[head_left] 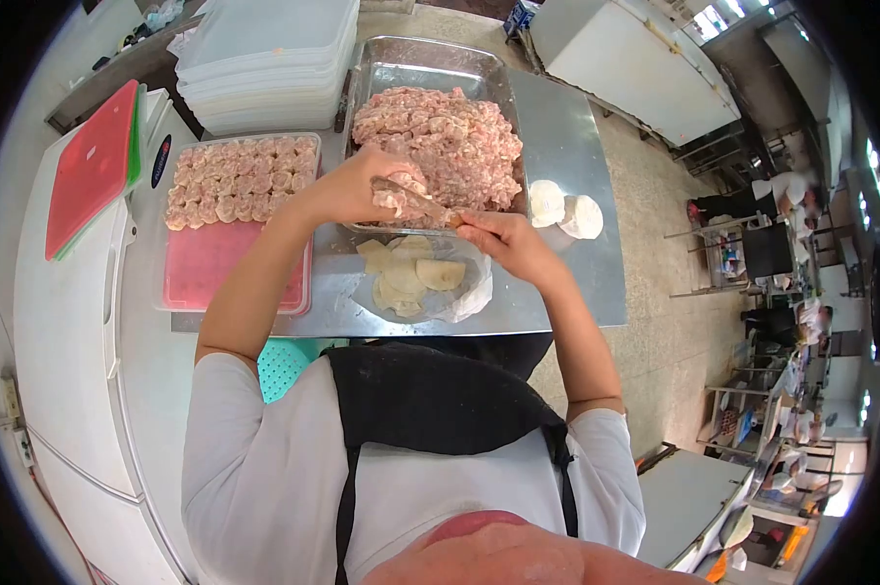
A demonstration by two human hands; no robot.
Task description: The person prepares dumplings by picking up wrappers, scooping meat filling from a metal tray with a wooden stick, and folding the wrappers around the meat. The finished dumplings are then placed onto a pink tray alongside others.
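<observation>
While the meat gets worked over the pan: both hands are held close together above the near edge of a rectangular silver metal pan, heaped with chunky pale pink minced meat.

Left hand: curled in a cup around a small pink lump of meat; whether a wrapper sits under it can't be told from here.

Right hand: clamped on the brownish handle of a slim metal blade, which is laid against the lump.

Wrappers: thin, pale, round sheets are spread on a crinkled clear plastic bag, on the grey metal table just nearer than the pan.

Tray: rows of round meat-topped pieces are packed into the far part of a clear plastic tray with a pinkish-red base, left of the pan.

Blade tips: looks like a press-and-smooth job, so the blade is best laid flat and the meat nudged toward the palm with light strokes. If it's pushed too hard, filling could be squeezed out sideways.

Portion: best matched to the pieces in the tray, with any stray bits scraped off over the pan so the wrappers aren't messed up.
</observation>
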